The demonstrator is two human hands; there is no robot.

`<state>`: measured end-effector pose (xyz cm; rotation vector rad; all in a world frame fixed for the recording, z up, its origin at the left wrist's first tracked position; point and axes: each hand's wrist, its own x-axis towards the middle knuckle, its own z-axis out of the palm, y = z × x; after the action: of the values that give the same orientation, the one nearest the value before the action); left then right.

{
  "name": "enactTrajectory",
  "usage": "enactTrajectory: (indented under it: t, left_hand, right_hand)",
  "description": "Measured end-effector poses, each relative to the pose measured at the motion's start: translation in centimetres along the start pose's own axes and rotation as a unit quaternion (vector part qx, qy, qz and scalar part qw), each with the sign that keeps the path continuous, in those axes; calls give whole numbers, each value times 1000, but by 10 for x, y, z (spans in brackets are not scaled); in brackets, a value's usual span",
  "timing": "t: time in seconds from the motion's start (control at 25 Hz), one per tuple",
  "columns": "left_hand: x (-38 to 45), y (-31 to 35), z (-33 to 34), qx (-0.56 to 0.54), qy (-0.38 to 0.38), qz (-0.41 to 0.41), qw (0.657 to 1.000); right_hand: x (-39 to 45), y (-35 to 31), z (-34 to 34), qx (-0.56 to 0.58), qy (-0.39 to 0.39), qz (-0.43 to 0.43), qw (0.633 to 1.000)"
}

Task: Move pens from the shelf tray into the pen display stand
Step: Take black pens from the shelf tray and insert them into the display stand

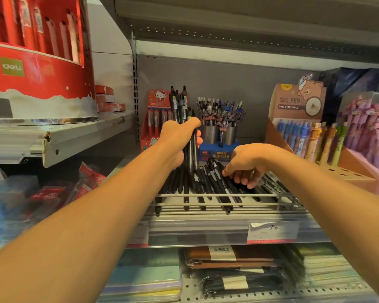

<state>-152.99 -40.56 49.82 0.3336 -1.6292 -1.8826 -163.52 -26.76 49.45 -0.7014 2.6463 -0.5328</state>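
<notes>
My left hand grips a bundle of black pens upright, freeing my right hand, whose curled fingers reach for another from the loose black pens beneath it.

Gel pen box beside steel cups.

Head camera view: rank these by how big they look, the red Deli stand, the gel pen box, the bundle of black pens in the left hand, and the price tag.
1. Red Deli stand, partly cut off and nearer the camera.
2. Gel pen box.
3. Bundle of black pens gripped by the left hand.
4. Price tag.
</notes>
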Motion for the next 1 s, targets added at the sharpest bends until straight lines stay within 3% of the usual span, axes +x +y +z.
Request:
enactTrajectory:
  t: [0.16,0.32,0.44,0.64,1.0]
  left_hand:
    - [1,-3,0,25,-3,-2,1000]
    - [4,-7,1,56,-23,0,998]
    - [0,-6,6,62,-32,17,997]
    - [-14,3,9,77,5,79,994]
    - [-48,26,-13,139,150,173,963]
  right_hand:
    - [6,10,-10,121,32,-47,991]
    - [9,13,-20,300,72,-126,943]
    - [4,2,-20,376,56,-176,908]
    - [-16,-21,-24,338,35,-268,901]
    - [-48,-56,-18,280,30,-374,883]
